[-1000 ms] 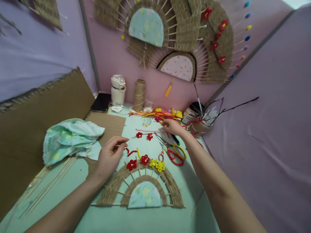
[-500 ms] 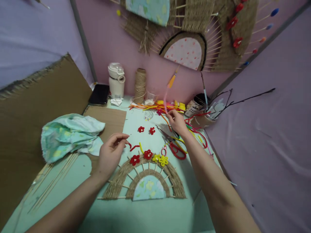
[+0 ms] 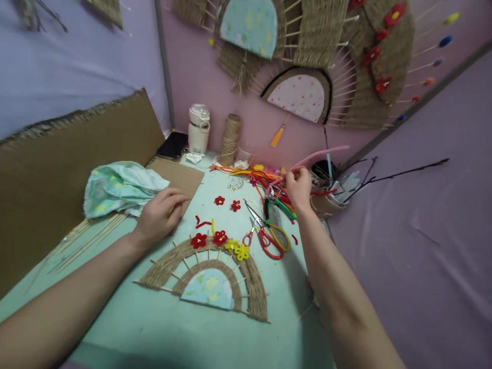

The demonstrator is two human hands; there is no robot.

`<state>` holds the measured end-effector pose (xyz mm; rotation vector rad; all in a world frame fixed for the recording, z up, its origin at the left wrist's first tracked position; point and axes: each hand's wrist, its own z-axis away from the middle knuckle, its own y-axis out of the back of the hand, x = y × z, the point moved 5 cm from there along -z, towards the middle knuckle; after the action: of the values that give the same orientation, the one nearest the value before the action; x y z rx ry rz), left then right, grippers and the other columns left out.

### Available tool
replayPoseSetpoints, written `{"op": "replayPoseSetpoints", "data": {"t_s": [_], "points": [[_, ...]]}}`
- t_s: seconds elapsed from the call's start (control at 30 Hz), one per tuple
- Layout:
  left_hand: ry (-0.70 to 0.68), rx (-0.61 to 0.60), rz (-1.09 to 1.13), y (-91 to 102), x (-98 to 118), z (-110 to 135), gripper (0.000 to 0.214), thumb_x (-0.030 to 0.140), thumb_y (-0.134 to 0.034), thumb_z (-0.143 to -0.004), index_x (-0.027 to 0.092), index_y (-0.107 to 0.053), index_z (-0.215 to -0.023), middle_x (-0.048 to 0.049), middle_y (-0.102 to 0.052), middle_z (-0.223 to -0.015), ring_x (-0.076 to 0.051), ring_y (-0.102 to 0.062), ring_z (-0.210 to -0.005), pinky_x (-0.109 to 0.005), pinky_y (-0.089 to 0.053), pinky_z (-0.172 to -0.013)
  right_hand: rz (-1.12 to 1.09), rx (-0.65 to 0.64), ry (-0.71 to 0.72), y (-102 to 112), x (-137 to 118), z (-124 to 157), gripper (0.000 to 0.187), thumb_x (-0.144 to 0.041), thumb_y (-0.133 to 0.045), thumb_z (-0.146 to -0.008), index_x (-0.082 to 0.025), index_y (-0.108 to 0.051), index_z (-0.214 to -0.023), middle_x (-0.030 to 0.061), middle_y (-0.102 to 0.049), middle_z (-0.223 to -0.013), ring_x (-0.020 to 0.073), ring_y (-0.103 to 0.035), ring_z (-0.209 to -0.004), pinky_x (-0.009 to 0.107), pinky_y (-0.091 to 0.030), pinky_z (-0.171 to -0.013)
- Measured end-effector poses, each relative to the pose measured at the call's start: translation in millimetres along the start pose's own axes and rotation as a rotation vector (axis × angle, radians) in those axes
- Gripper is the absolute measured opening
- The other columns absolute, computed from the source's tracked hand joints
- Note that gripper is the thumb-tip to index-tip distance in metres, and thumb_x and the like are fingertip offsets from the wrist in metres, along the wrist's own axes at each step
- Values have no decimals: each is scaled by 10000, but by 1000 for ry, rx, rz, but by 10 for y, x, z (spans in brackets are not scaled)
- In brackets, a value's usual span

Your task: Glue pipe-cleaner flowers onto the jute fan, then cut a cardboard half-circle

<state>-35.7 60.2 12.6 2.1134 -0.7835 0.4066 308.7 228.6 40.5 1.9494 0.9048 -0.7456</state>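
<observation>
My right hand is raised over the pile of coloured pipe cleaners and pinches a pink pipe cleaner that sticks up and to the right. My left hand rests on the green table with its fingers curled, beside the floral cloth and the edge of a cardboard sheet; I see nothing in it. In front of me lies a woven twine half-circle fan with red and yellow pipe-cleaner flowers on its top edge.
Scissors lie right of the fan. Two loose red flowers sit further back. A white bottle, twine spool and phone stand by the pink wall. A cup of twigs is at right. Bamboo skewers lie left.
My right hand has lifted the pink pipe cleaner off the table and swung it up to the right. My left hand moved left and settled near the cloth. The view shifted.
</observation>
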Motion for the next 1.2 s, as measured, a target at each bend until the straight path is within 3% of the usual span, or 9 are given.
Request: {"op": "replayPoseSetpoints", "data": {"t_s": [0.1, 0.17, 0.3, 0.43, 0.57, 0.63, 0.77, 1.0, 1.2], "points": [[-63, 21, -68, 24, -21, -3, 205, 201, -497, -803, 226, -674, -903, -63, -656, -954, -197, -610, -899, -327, -489, -859, 272, 68, 166, 214, -205, -91, 127, -246, -449, -839, -179, -536, -902, 72, -660, -806, 187, -609, -736, 302, -450, -703], [-110, 44, -113, 45, -19, -9, 210, 176, -483, -824, 211, -668, -918, -61, -652, -957, -189, -612, -902, -318, -491, -853, 481, 44, 188, 291, -296, -119, 174, -245, -437, -863, -171, -565, -954, 92, -675, -857, 202, -619, -780, 304, -438, -725], [-182, 73, -158, 77, 7, -22, 207, 145, -471, -847, 188, -658, -926, -61, -648, -947, -181, -609, -914, -304, -492, -838, 860, -202, -15, 300, -178, -59, 241, -251, -444, -896, -126, -610, -1017, 178, -679, -938, 249, -648, -884, 319, -440, -755], [-202, 76, -141, 99, 41, -32, 205, 136, -467, -857, 179, -656, -925, -64, -646, -934, -182, -606, -922, -310, -492, -841, 971, -433, -134, 150, 9, 165, 327, -308, -474, -896, -105, -617, -1109, 235, -619, -1150, 277, -639, -1003, 319, -455, -785], [-226, 70, -114, 121, 79, -26, 218, 125, -461, -864, 167, -656, -950, -73, -641, -954, -183, -601, -941, -313, -486, -862, 938, -719, -121, -209, 67, 417, 395, -416, -492, -877, -103, -676, -1033, 213, -676, -1058, 294, -646, -1007, 316, -467, -780], [-225, 50, -100, 117, 90, -20, 228, 126, -453, -868, 159, -660, -958, -80, -637, -967, -184, -600, -943, -312, -485, -865, 940, -788, -135, -342, 88, 494, 411, -433, -529, -850, -94, -687, -1019, 215, -687, -1041, 296, -649, -1003, 307, -471, -767], [-199, 1, -51, 86, 100, -9, 242, 146, -442, -878, 153, -663, -978, -82, -631, -977, -181, -600, -932, -307, -486, -859, 963, -762, -176, -404, 148, 539, 355, -362, -542, -829, -87, -698, -991, 209, -702, -998, 280, -665, -951, 288, -474, -713], [-155, -36, -29, 41, 98, 3, 253, 185, -438, -881, 165, -672, -975, -76, -635, -999, -182, -601, -935, -299, -483, -858, 901, -779, -250, -328, 183, 618, 315, -396, -543, -806, -135, -718, -789, 93, -720, -753, 174, -660, -653, 225, -443, -543], [-185, -59, -8, 5, 135, 22, 248, 174, -432, -888, 148, -660, -980, -76, -629, -996, -174, -598, -920, -285, -475, -841, 997, -599, -257, -109, 170, 564, 401, -418, -560, -795, -108, -702, -1004, 194, -698, -1010, 286, -665, -937, 308, -500, -692]]}}
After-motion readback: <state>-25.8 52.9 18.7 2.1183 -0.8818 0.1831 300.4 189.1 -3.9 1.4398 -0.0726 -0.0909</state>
